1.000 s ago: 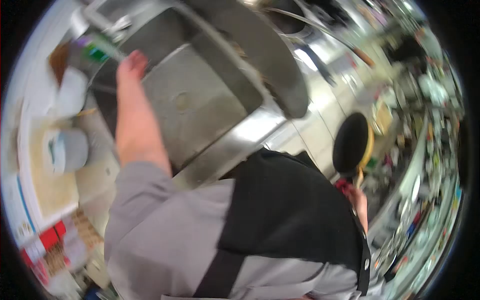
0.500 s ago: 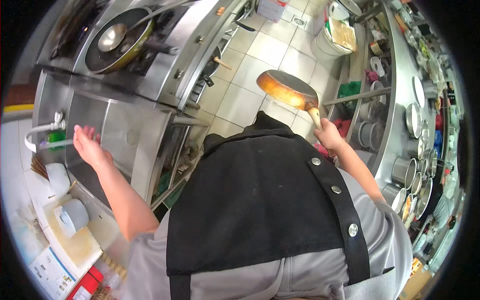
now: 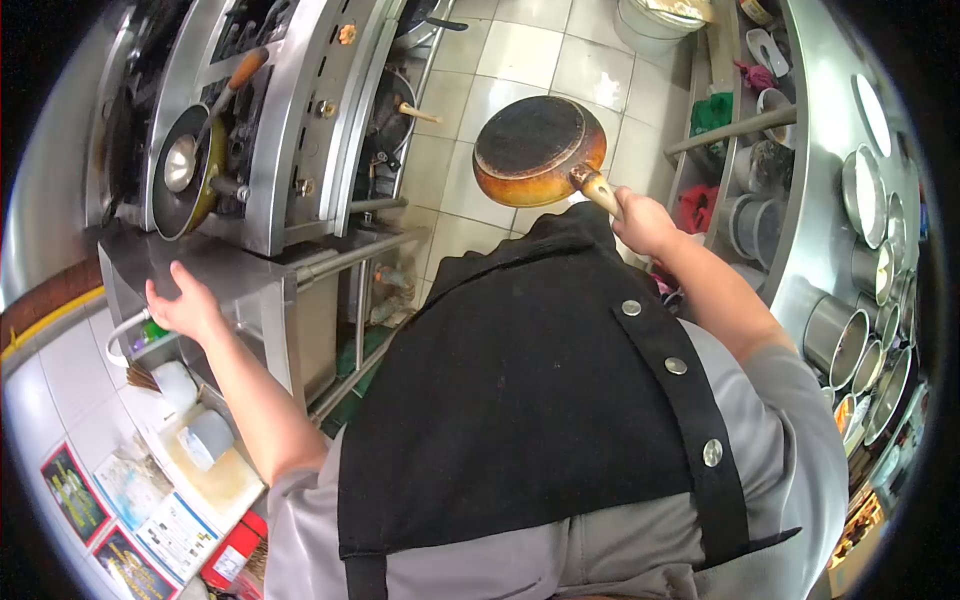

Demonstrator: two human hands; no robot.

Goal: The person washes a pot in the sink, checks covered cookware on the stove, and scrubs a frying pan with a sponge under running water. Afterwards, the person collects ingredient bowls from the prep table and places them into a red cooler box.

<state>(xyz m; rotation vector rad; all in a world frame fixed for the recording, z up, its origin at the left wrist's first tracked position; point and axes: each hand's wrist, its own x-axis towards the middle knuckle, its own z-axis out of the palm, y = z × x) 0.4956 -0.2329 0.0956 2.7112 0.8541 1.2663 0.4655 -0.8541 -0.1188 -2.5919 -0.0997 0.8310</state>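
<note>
**Frying pan (image 3: 538, 150) up in the right hand (image 3: 645, 222), underside showing**

Right hand: fingers wrapped round the pale handle (image 3: 602, 194), one-handed, no second support. Pan sits just ahead and to the left of this grip, off the floor; dark base and scorched outer wall face the camera. Inside hidden, so contents can't be told.

Just below the grip: black apron (image 3: 500, 390). To its right: shelving (image 3: 740, 130), then steel pots (image 3: 838, 335) along the worktop. Beyond the pan: tiled floor (image 3: 515, 50).

Left hand (image 3: 187, 303): well apart from the right grip, fingers spread, holding nothing, over a steel surface (image 3: 190, 262); can't tell if it touches. Ahead of that hand, on the stove (image 3: 290, 130): second pan (image 3: 170, 215) with a ladle (image 3: 182, 165) in it.

Risks, my guess: pan's weight sits out past the fist, so a loose or greasy hold could let it roll or drop onto the tiles. Swinging right could clip the shelving. Pulling in low could smear soot on the apron, or burn if hot. Left hand reaching forward could knock the second pan or tip its ladle.
</note>
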